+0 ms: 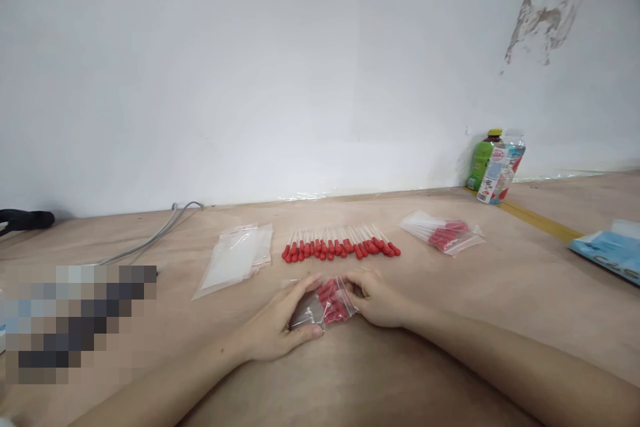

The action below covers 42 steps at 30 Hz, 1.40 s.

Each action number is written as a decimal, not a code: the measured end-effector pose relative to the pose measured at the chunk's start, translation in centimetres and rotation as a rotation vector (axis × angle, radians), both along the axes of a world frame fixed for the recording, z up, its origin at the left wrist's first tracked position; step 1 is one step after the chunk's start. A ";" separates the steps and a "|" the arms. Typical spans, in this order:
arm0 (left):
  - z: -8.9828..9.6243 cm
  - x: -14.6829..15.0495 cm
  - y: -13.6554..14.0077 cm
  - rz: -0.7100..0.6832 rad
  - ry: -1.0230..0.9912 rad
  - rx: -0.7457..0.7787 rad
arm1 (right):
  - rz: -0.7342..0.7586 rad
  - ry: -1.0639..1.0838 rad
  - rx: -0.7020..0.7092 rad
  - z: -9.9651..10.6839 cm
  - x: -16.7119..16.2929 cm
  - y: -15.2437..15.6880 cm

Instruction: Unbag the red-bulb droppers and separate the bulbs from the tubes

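Observation:
A clear zip bag (309,313) with several red-bulbed droppers (331,300) in it lies in front of me. My left hand (277,323) is closed about the bag's left end, thumb along the near edge and fingers along the far one. At the other end, where the zip strip is, my right hand (379,300) pinches the bag with curled fingers. Just beyond my hands, loose droppers (343,247) form a row, red bulbs toward me and clear stems pointing at the wall. Empty zip bags (233,257) are stacked to the left.
Another zip bag (443,233) of droppers lies right of the row. Two drink bottles (481,163) stand by the wall at right. A blue package (607,250) sits at the right edge. Grey cables (150,240) and a black object (25,219) are at left, near a blurred patch.

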<state>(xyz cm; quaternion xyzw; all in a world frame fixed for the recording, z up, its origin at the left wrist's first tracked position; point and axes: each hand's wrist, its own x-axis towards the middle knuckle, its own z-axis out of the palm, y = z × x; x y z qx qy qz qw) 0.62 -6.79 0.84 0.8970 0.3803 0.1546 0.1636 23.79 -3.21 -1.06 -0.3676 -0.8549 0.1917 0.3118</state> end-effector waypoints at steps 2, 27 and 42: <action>0.0 0.5 0.3 -0.009 -0.017 0.004 | -0.029 0.066 -0.082 -0.2 0.2 0.0; 0.4 0.8 0.4 0.005 0.092 0.079 | 0.021 0.532 -0.742 1.7 3.2 0.7; 0.6 1.0 0.4 0.007 0.103 0.095 | -0.135 0.396 -0.423 8.1 9.4 3.2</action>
